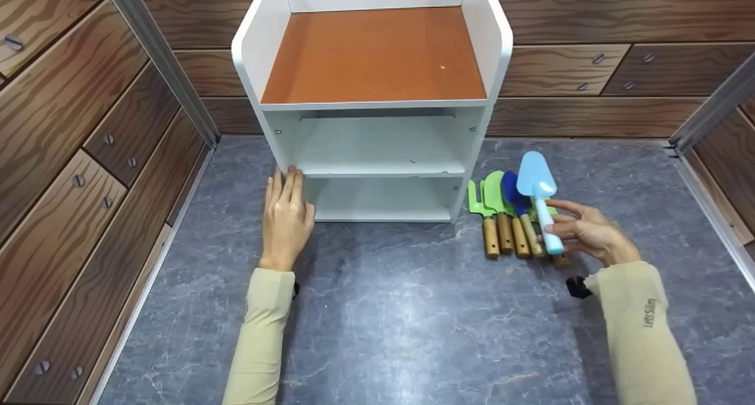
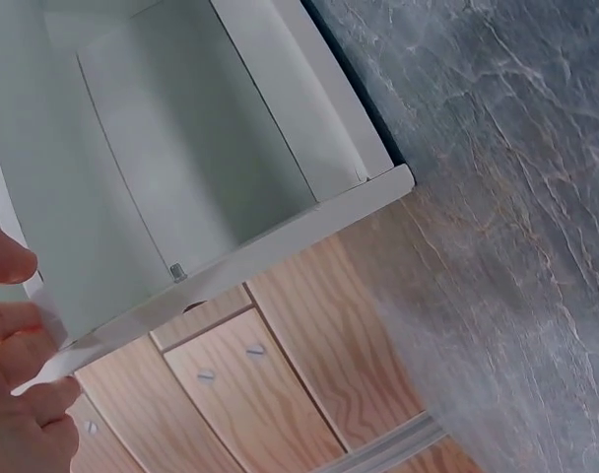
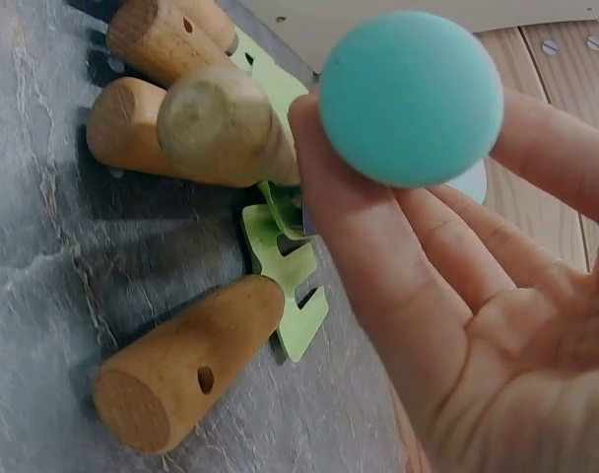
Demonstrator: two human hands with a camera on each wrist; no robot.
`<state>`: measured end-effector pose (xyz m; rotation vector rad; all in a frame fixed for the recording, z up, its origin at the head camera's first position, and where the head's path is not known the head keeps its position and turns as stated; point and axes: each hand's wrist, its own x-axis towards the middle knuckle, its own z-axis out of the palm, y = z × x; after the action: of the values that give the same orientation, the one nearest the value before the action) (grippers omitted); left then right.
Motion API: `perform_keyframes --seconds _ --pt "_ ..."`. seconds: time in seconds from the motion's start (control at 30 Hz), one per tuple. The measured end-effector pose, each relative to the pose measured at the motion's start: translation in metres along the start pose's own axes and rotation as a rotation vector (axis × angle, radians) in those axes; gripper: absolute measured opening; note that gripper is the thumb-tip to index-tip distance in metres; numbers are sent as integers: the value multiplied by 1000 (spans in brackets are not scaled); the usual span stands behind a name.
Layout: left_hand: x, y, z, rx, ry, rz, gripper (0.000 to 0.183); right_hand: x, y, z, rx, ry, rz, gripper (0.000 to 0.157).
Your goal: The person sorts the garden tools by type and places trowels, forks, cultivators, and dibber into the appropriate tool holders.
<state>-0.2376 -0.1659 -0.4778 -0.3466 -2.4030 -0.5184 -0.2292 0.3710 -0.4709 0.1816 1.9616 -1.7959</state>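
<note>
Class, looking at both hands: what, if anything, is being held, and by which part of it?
The right hand holds the light blue trowel by its handle. The left hand rests against the white shelf unit, holding nothing.

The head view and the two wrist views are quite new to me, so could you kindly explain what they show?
There is no robot here: these are a person's bare hands. The head picture comes from a camera worn on the head, looking forward and down; the other two come from cameras on each wrist.

On the grey marbled surface stands a white shelf unit with an orange top board. To its right lie wooden-handled hand tools with green heads and one dark blue.

The left hand touches the unit's left front edge. The right hand holds a light-blue trowel by its handle; in the right wrist picture, the handle's round end faces the camera.
</note>
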Motion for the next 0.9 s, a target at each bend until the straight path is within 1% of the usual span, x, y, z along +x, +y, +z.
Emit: perform_keyframes --seconds 0.2,0.4,0.6,0.77,0.9 --pt "1 0 1 -4 11 3 53 -4 0 7 -57 17 -18 88" --pt "0 0 2 -6 23 -2 54 -8 -1 19 -73 -1 -67 86" --pt "0 1 2 -6 23 -8 52 -11 -1 28 -36 -9 -114 86" --pt "0 1 1 -13 25 -12 52 -15 1 33 15 -25 -129 87" --pt "0 2 1 -17 23 -13 53 -17 2 36 19 -30 -136 86"
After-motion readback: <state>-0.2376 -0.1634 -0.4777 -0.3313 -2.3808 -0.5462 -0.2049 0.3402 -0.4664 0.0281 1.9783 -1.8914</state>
